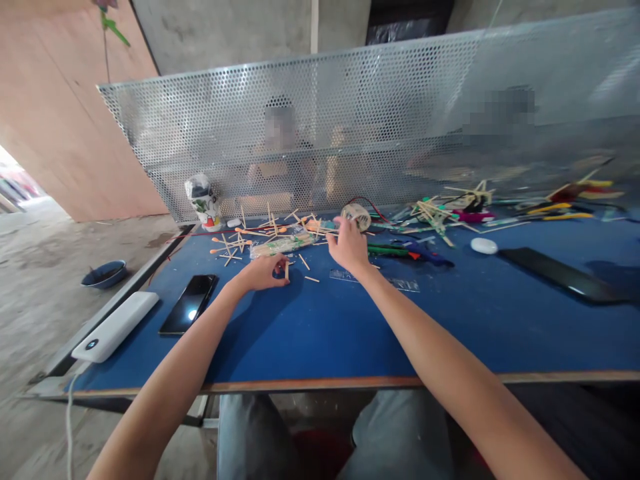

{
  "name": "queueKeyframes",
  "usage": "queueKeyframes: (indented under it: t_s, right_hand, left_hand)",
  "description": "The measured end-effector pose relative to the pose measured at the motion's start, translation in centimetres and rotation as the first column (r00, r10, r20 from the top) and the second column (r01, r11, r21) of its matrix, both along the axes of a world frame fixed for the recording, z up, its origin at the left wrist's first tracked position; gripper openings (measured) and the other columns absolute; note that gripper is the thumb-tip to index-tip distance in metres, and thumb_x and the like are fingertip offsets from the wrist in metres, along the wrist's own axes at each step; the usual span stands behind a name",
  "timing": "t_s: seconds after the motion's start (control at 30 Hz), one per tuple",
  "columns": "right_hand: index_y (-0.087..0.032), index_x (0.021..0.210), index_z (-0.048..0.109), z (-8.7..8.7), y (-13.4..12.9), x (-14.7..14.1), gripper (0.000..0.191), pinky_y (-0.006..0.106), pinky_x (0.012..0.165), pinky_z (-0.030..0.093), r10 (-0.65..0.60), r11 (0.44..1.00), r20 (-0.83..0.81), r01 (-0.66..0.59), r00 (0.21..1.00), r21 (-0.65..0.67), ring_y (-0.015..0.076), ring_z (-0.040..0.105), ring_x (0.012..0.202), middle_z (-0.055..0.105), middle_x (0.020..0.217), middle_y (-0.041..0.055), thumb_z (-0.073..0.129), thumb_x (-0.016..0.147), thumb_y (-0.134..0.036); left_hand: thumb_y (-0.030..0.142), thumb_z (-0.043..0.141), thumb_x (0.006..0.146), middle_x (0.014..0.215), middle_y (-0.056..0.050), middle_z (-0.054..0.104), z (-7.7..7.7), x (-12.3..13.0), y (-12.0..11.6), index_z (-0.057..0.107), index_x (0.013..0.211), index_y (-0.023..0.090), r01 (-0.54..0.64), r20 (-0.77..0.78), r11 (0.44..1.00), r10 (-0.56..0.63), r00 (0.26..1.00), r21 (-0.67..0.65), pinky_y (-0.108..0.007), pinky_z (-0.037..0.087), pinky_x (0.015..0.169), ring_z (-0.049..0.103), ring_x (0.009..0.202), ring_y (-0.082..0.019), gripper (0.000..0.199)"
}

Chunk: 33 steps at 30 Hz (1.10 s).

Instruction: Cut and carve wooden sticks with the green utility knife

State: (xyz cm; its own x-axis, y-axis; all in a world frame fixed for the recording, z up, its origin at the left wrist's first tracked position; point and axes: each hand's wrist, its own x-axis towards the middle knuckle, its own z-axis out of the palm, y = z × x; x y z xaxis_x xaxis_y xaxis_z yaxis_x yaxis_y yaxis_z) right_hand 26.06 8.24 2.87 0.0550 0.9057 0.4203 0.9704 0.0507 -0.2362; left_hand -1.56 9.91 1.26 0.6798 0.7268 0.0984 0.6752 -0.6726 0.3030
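My left hand is closed just above the blue tabletop, pinching a short wooden stick upright between thumb and fingers. Farther right, my right hand reaches over the table with thumb and forefinger apart. Its fingertips are beside a roll of tape and an orange and teal item that I cannot make out. Between the hands lie a few loose stick pieces. Behind my left hand rests a clear plastic packet of sticks.
Star-shaped stick pieces with orange tips stand at the back left near a patterned cup. A phone and white power bank lie left. Blue-handled pliers, a white case and a dark phone lie right. A perforated metal screen borders the back.
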Motion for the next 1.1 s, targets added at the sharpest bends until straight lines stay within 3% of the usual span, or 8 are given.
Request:
queueKeyframes:
  t_s: [0.07,0.17,0.27,0.37,0.73,0.9,1.03,1.1]
  right_hand:
    - [-0.017,0.132,0.056,0.0,-0.2,-0.2,0.041,0.049,0.100,0.051,0.146,0.982,0.033,-0.141,0.989,-0.124,0.0264,0.059,0.117,0.060,0.132,0.0136,0.050,0.102,-0.044]
    - [-0.018,0.119,0.063,0.0,-0.9,-1.0,0.036,0.041,0.091,0.056,0.360,0.883,0.047,-0.325,0.932,-0.338,0.0189,0.065,0.102,0.066,0.119,0.0071,0.059,0.098,-0.047]
    - [-0.019,0.117,0.064,0.1,-1.7,-2.1,0.032,0.038,0.087,0.058,0.473,0.769,0.027,-0.398,0.881,-0.500,0.0177,0.065,0.099,0.066,0.118,0.0070,0.060,0.098,-0.044]
    - [-0.019,0.119,0.064,0.0,-2.3,-2.9,0.033,0.039,0.088,0.058,0.518,0.706,0.011,-0.420,0.855,-0.570,0.0183,0.065,0.101,0.066,0.120,0.0075,0.060,0.098,-0.044]
    - [-0.020,0.124,0.062,0.3,-2.3,-2.5,0.034,0.042,0.093,0.057,0.419,0.747,0.073,-0.298,0.905,-0.594,0.0204,0.064,0.108,0.063,0.126,0.0087,0.060,0.098,-0.043]
    - [-0.019,0.125,0.061,0.5,-2.6,-2.5,0.036,0.043,0.094,0.056,0.406,0.758,0.106,-0.270,0.907,-0.593,0.0211,0.063,0.110,0.063,0.128,0.0092,0.060,0.098,-0.043]
    - [-0.018,0.126,0.061,0.4,-2.0,-2.1,0.037,0.044,0.094,0.057,0.339,0.795,0.146,-0.199,0.929,-0.573,0.0215,0.064,0.109,0.063,0.128,0.0093,0.061,0.098,-0.043]
    - [-0.018,0.126,0.061,0.4,-1.5,-1.6,0.037,0.044,0.093,0.057,0.280,0.819,0.169,-0.144,0.945,-0.555,0.0212,0.064,0.109,0.063,0.127,0.0091,0.061,0.098,-0.043]
  left_hand:
    - [0.037,0.062,0.100,0.125,-0.010,0.063,0.2,0.1,-0.2,0.060,0.129,0.015,0.002,0.002,1.000,-0.002,1.000,-0.001,-0.043,0.059,0.091,0.066,0.106,-0.022,0.036]
    - [0.037,0.062,0.100,0.125,-0.010,0.064,0.5,0.2,-0.5,0.060,0.129,0.015,0.012,0.010,1.000,-0.012,1.000,-0.003,-0.043,0.059,0.091,0.066,0.106,-0.022,0.036]
    - [0.037,0.062,0.100,0.124,-0.010,0.064,0.5,0.4,-0.8,0.059,0.129,0.015,0.025,0.019,1.000,-0.025,1.000,-0.001,-0.043,0.059,0.090,0.066,0.105,-0.022,0.036]
    - [0.037,0.062,0.100,0.124,-0.010,0.064,0.3,0.5,-1.0,0.059,0.129,0.015,0.034,0.017,0.999,-0.034,0.999,0.007,-0.042,0.059,0.090,0.066,0.105,-0.022,0.036]
    - [0.038,0.062,0.100,0.128,-0.011,0.062,1.6,0.4,-1.6,0.060,0.129,0.016,0.073,-0.128,0.997,-0.072,0.989,0.000,-0.046,0.057,0.095,0.064,0.111,-0.024,0.036]
    - [0.038,0.063,0.100,0.125,-0.010,0.063,3.7,-0.7,-2.1,0.060,0.129,0.015,-0.042,-0.184,0.997,0.029,0.983,-0.069,-0.044,0.059,0.091,0.066,0.108,-0.024,0.037]
    - [0.041,0.061,0.100,0.121,-0.010,0.065,5.4,-1.8,-4.6,0.059,0.129,0.015,-0.112,-0.212,0.986,0.084,0.974,-0.121,-0.042,0.059,0.089,0.067,0.102,-0.022,0.039]
    - [0.050,0.065,0.095,0.112,-0.008,0.070,5.5,-2.4,-7.3,0.055,0.139,0.020,-0.121,-0.202,0.983,0.091,0.975,-0.138,-0.040,0.057,0.088,0.068,0.096,-0.023,0.054]
